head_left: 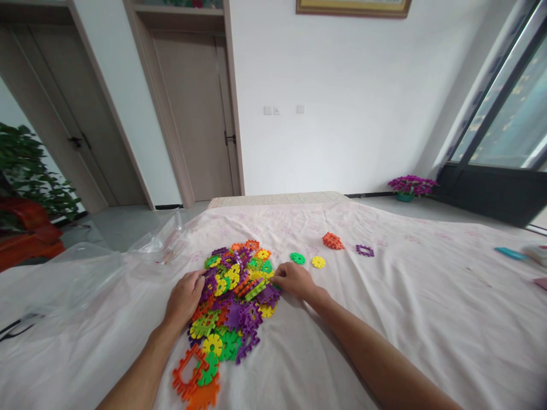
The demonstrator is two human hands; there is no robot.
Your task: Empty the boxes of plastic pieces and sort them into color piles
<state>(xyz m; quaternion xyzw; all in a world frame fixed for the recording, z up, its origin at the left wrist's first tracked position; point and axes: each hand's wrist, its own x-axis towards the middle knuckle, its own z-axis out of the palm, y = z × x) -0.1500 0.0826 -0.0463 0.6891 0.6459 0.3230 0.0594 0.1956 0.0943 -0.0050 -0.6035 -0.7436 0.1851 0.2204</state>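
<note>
A heap of plastic interlocking building pieces (235, 316) in purple, green, yellow and orange lies on the cloth in front of me. My left hand (184, 297) rests against the heap's left side, its fingers slightly apart and partly hidden by the pieces. At the right edge, my right hand (294, 279) has its fingers curled together at the yellow and purple pieces; what is between the fingertips is hidden. Beyond that hand lie a green disc (298, 258) and a yellow disc (318, 262). Farther off are a cluster of orange pieces (333, 241) and a purple frame piece (364, 250).
A pale cloth (410, 302) with wrinkles covers the table. Clear plastic containers (160, 242) stand at the left, near a dark thin-framed object (19, 326). A blue item (511, 253) lies at the far right.
</note>
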